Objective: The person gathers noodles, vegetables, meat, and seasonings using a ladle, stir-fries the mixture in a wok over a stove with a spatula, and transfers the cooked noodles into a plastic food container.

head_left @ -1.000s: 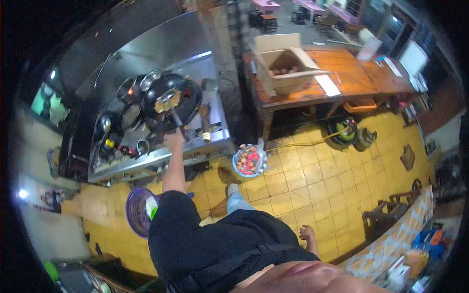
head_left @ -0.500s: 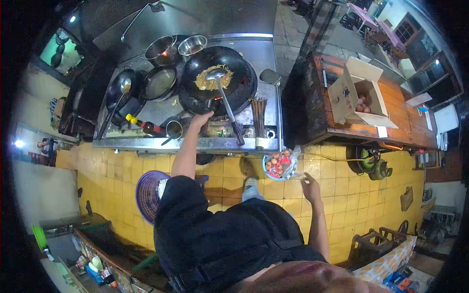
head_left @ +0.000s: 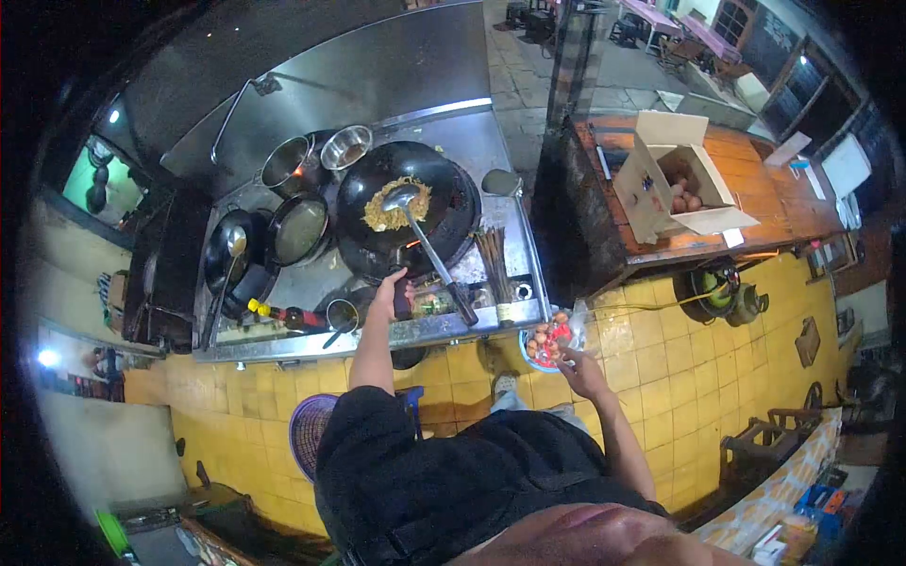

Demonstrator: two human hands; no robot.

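My left hand (head_left: 388, 294) is closed at the handle of a large black wok (head_left: 354, 203) on the stove; its fingers partly hide the grip. Noodle-like food (head_left: 385, 213) lies in the wok. A metal wok ladle (head_left: 429, 250) rests with its bowl on the food and its dark handle over the stove's front edge. Lower right, my right hand (head_left: 585, 374) hangs beside a blue basin (head_left: 530, 358) on the floor, its fingers loosely bent and apart. Eggs (head_left: 541, 337), something red and a clear plastic bag lie in the basin. I see nothing held in that hand.
Pots (head_left: 302, 229), a second wok with a ladle (head_left: 234, 243), a yellow-capped bottle (head_left: 297, 319) and a bundle of thin sticks (head_left: 492, 259) crowd the stove. An open egg carton (head_left: 651, 193) stands on the wooden table (head_left: 604, 231). A purple basket (head_left: 309, 429) stands behind my left arm.
My right hand has moved left to the basin's edge. The view has shifted, so the stove sits lower in it. My left hand stays at the wok's handle; the ladle remains in the wok.
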